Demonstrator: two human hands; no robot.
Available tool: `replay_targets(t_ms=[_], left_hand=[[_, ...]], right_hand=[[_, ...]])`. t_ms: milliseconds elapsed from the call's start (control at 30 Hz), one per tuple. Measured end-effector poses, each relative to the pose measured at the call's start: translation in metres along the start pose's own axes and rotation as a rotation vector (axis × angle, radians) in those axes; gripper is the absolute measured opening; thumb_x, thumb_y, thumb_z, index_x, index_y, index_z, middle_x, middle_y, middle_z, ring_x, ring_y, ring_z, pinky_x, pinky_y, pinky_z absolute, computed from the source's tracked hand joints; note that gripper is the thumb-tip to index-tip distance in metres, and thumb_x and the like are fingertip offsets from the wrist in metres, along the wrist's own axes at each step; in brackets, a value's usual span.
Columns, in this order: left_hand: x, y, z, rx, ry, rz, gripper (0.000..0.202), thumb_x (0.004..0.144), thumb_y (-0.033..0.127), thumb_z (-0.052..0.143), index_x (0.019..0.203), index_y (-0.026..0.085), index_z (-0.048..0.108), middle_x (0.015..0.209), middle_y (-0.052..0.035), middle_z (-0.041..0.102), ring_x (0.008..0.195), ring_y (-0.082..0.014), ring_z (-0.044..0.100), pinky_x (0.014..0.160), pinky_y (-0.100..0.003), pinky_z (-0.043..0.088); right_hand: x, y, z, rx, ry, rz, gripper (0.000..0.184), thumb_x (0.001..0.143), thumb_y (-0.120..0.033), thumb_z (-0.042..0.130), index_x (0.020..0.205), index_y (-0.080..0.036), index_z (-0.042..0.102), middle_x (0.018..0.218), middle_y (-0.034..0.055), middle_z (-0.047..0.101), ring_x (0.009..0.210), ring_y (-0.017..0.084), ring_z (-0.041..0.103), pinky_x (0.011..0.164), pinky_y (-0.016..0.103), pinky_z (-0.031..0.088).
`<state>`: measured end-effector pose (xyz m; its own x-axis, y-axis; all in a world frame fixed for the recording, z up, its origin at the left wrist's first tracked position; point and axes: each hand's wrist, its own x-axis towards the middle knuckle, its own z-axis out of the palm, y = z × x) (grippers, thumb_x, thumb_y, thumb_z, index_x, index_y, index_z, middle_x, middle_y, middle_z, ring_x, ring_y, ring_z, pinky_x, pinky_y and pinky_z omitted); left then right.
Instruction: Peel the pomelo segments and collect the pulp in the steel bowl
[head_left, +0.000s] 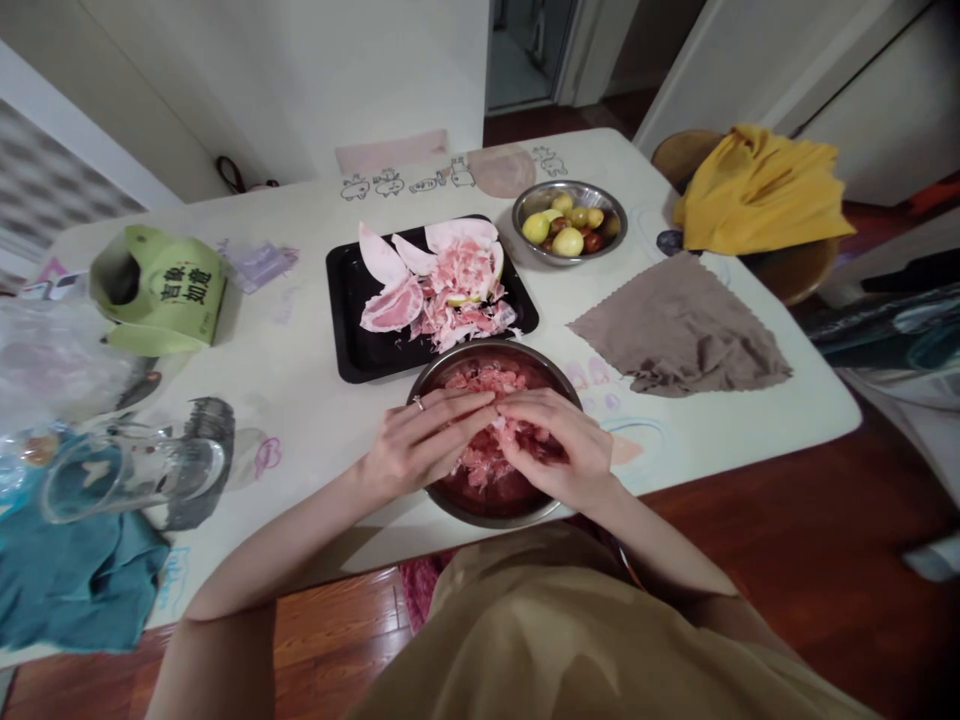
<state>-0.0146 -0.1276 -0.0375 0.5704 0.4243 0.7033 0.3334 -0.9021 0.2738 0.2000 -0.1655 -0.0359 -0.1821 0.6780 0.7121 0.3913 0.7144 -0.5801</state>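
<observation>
"Head view: where are the hands?"
"The left hand and right hand meet, fingers narrowed around pink pulp above the steel bowl, at the table's near edge."
"Anything to read?"
"A blue scrawl near left, illegible. Farther back, the green box shows dark characters, apparently 吉象如意."
"And the surface?"
"White; past the bowl, a black tray of rinds and more pulp, then fruit. Line-drawn figures mark the far edge."
"The room?"
"Reddish wood floor below; beyond, a pale wall and a doorway."
</observation>
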Motion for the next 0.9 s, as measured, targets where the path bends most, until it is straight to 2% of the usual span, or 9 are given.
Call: replay_targets(t_ms=[133, 233, 300, 433, 667, 900], left_hand=[[0.0036, 0.0037, 0.0012, -0.137, 0.016, -0.109, 0.034, 0.090, 0.007, 0.069, 0.122, 0.018, 0.069, 0.110, -0.0073, 0.076, 0.099, -0.0164, 0.073, 0.088, -0.029, 0.062], [0.0043, 0.0062, 0.0011, -0.155, 0.007, -0.155, 0.030, 0.092, 0.007, 0.068, 0.120, 0.017, 0.069, 0.108, -0.0079, 0.076, 0.097, -0.0161, 0.072, 0.089, -0.030, 0.061], [0.0036, 0.0077, 0.0007, -0.133, 0.014, -0.139, 0.030, 0.093, 0.009, 0.067, 0.121, 0.017, 0.068, 0.109, -0.0083, 0.075, 0.098, -0.0165, 0.072, 0.088, -0.030, 0.061], [0.0030, 0.0083, -0.0009, -0.091, 0.016, -0.088, 0.029, 0.094, 0.009, 0.065, 0.123, 0.016, 0.067, 0.108, -0.0084, 0.075, 0.099, -0.0169, 0.072, 0.086, -0.030, 0.062], [0.0029, 0.0068, -0.0046, -0.022, -0.054, -0.026, 0.032, 0.094, 0.010, 0.065, 0.126, 0.012, 0.065, 0.112, -0.0114, 0.075, 0.105, -0.0207, 0.072, 0.087, -0.033, 0.063], [-0.0035, 0.0032, -0.0027, 0.062, -0.110, 0.060, 0.036, 0.095, 0.011, 0.065, 0.131, 0.011, 0.063, 0.118, -0.0110, 0.075, 0.112, -0.0222, 0.071, 0.092, -0.034, 0.063]], right_hand=[[0.0042, -0.0018, 0.0043, -0.008, -0.002, 0.060, 0.033, 0.088, -0.008, 0.067, 0.119, -0.020, 0.066, 0.104, 0.0075, 0.076, 0.096, 0.019, 0.073, 0.089, 0.040, 0.064], [0.0030, -0.0002, 0.0053, -0.110, 0.007, 0.001, 0.041, 0.088, -0.016, 0.073, 0.127, -0.022, 0.064, 0.113, 0.0093, 0.074, 0.106, 0.024, 0.072, 0.095, 0.046, 0.062], [0.0009, 0.0010, 0.0047, -0.158, 0.022, -0.043, 0.044, 0.086, -0.018, 0.077, 0.128, -0.025, 0.064, 0.112, 0.0080, 0.074, 0.105, 0.025, 0.071, 0.094, 0.048, 0.062], [-0.0001, 0.0001, 0.0027, -0.184, 0.033, -0.053, 0.033, 0.087, -0.016, 0.076, 0.118, -0.025, 0.069, 0.102, 0.0056, 0.075, 0.093, 0.022, 0.071, 0.084, 0.043, 0.062], [0.0041, -0.0034, 0.0007, -0.083, 0.033, -0.023, 0.022, 0.089, -0.008, 0.070, 0.109, -0.018, 0.071, 0.101, 0.0095, 0.077, 0.091, 0.020, 0.073, 0.082, 0.040, 0.063], [-0.0044, 0.0041, -0.0020, -0.082, -0.016, -0.053, 0.029, 0.089, -0.007, 0.067, 0.115, -0.020, 0.071, 0.105, 0.0094, 0.078, 0.093, 0.021, 0.075, 0.082, 0.041, 0.065]])
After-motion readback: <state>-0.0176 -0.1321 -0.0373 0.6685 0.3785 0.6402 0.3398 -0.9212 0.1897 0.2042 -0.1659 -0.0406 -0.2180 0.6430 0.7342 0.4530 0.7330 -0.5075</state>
